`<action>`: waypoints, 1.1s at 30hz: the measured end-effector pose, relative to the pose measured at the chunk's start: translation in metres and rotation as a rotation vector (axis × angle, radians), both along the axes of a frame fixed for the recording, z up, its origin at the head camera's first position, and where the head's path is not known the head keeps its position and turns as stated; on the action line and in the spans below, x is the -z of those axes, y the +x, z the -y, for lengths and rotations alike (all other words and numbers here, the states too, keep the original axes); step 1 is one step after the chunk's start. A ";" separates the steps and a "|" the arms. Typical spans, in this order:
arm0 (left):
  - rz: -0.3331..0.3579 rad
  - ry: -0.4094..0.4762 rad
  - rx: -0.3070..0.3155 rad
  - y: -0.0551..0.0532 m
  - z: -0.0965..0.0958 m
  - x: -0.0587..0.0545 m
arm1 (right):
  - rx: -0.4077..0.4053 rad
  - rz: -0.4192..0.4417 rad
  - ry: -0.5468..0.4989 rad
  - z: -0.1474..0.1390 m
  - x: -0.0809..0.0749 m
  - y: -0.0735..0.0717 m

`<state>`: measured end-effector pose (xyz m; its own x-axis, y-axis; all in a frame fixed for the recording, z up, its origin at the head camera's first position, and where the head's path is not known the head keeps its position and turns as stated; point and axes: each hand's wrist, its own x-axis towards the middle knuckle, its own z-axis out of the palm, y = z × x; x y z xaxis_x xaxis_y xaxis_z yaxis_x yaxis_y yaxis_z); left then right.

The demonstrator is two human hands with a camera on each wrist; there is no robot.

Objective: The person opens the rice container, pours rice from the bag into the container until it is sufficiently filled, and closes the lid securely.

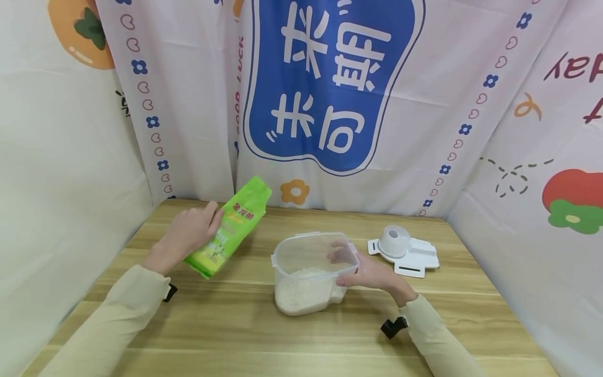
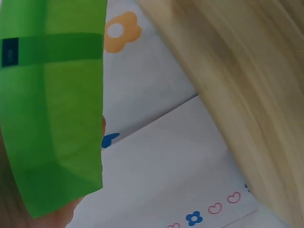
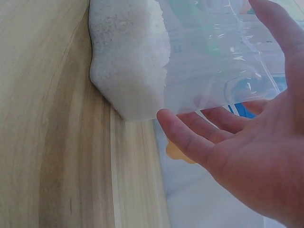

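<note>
My left hand (image 1: 188,230) grips a green plastic bag (image 1: 239,217) with Chinese lettering, held tilted above the left side of the table. In the left wrist view the back of the bag (image 2: 71,114) shows a darker seam band, and it hides most of the fingers. At the middle of the table stands a clear plastic container (image 1: 308,254), its top uncovered, with white rice (image 1: 301,293) in its lower part. My right hand (image 1: 372,272) holds its right end, thumb on the near side and fingers around the far side.
A white lid (image 1: 419,256) with a translucent round cup (image 1: 394,242) on it lies right of the container. Printed cloth (image 1: 198,104) closes off the back and both sides of the wooden table (image 1: 245,335).
</note>
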<state>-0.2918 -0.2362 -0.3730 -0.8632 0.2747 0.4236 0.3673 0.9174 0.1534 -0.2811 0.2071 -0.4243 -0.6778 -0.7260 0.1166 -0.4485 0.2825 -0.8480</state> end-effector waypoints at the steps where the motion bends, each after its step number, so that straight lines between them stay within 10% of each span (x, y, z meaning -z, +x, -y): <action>1: 0.005 0.002 -0.003 0.000 0.002 0.002 | 0.000 0.001 -0.001 0.000 0.000 0.000; 33: 0.329 -0.058 -0.128 -0.002 0.050 0.059 | 0.016 0.002 0.014 -0.002 0.005 -0.001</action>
